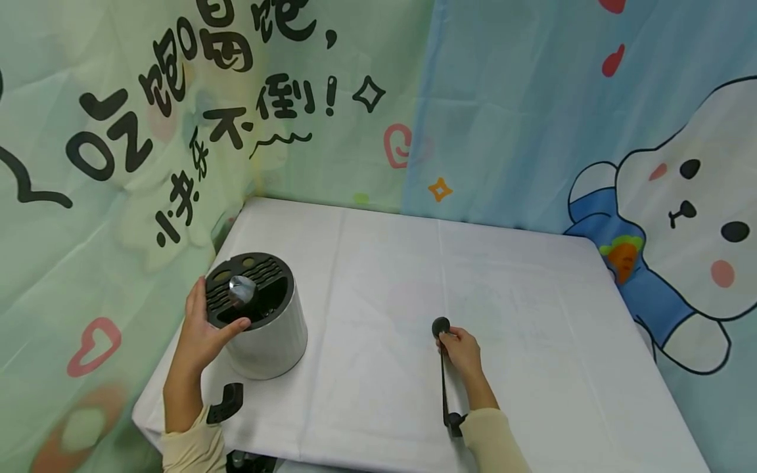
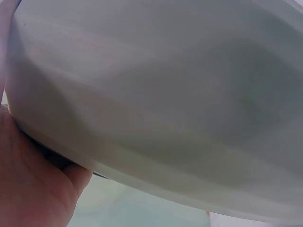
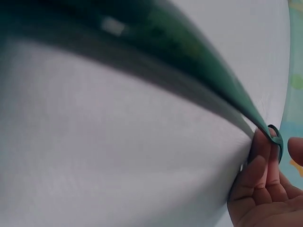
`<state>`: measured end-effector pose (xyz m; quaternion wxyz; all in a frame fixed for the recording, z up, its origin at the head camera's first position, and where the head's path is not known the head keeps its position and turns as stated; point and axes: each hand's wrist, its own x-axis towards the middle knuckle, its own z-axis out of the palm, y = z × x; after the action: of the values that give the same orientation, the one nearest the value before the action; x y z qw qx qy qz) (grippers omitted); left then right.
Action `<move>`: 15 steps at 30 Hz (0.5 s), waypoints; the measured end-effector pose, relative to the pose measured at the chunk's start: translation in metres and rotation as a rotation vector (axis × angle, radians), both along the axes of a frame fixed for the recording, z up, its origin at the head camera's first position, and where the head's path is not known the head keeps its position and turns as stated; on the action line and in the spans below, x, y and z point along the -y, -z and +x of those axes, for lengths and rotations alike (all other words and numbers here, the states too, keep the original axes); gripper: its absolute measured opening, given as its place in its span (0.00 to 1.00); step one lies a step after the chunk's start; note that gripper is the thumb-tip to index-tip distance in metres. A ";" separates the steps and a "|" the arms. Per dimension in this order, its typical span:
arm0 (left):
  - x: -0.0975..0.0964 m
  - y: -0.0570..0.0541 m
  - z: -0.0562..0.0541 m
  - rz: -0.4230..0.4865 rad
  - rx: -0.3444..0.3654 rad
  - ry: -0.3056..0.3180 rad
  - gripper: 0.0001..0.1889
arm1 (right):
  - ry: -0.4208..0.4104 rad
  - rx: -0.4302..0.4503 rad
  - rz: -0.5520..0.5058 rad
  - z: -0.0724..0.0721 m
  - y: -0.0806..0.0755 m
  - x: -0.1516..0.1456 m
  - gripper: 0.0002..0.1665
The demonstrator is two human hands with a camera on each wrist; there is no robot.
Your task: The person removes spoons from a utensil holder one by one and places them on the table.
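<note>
In the head view, a white cylindrical utensil holder [image 1: 269,351] with a dark slotted top stands at the table's left. My left hand [image 1: 201,332] grips its upper side, thumb along the front rim and fingers on the far left. In the left wrist view the holder's pale wall [image 2: 156,104] fills most of the frame beside the hand [image 2: 38,179]. A shiny rounded metal end [image 1: 241,289] pokes out of the top opening. My right hand [image 1: 461,351] pinches a long, thin dark spoon-like utensil [image 1: 440,326] near its round end, low over the table; the right wrist view shows its long shaft [image 3: 203,61].
A white cloth covers the table [image 1: 378,282]. Printed fabric curtains [image 1: 331,157] hang behind it and along the left side. Something dark [image 1: 251,461] shows at the front edge, lower left. Black wrist camera mounts [image 1: 226,404] sit at both wrists.
</note>
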<state>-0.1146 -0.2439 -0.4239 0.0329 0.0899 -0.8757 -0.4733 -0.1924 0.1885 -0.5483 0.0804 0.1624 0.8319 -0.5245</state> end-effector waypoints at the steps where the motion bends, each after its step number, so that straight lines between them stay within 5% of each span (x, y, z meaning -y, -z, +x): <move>1: 0.000 0.000 0.000 0.001 0.002 0.002 0.59 | -0.012 0.002 0.032 0.001 -0.001 -0.001 0.24; 7: 0.000 -0.001 0.000 -0.004 0.020 0.008 0.58 | -0.070 0.015 0.197 0.005 -0.007 -0.007 0.24; 15: 0.000 -0.003 0.000 -0.005 0.016 0.010 0.58 | -0.063 0.059 0.205 0.012 -0.018 -0.020 0.24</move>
<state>-0.1142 -0.2436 -0.4211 0.0238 0.0894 -0.8776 -0.4703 -0.1800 0.2083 -0.5302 0.1045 0.1588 0.8832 -0.4287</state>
